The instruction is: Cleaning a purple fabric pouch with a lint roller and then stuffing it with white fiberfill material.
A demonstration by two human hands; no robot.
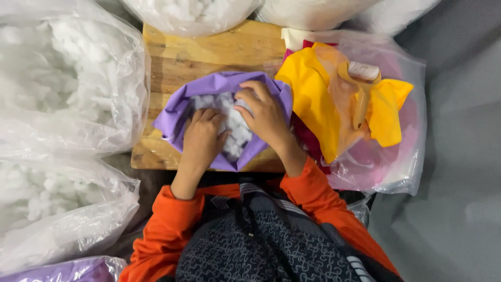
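While both hands press down into it, a purple fabric cover (180, 112) lies open on a wooden board (209, 52), its edges folded outward so the mouth stays wide. Inside sits white fibre stuffing (236, 130), directly under the palms. The left hand (202, 138) lies flat with fingers together, apparently packing the stuffing down, gripping nothing. The right hand (265, 112) curls over the stuffing beside it, fingers bent and seemingly pinching a tuft; how tightly, I cannot tell. Just right of the right hand, yellow fabric (313, 99) spills from a clear plastic bag (402, 156), close enough to reach. Left of the left hand and beyond the fingertips, large clear bags of white stuffing (62, 78) crowd the board. Orange sleeves (162, 230) cover both forearms.
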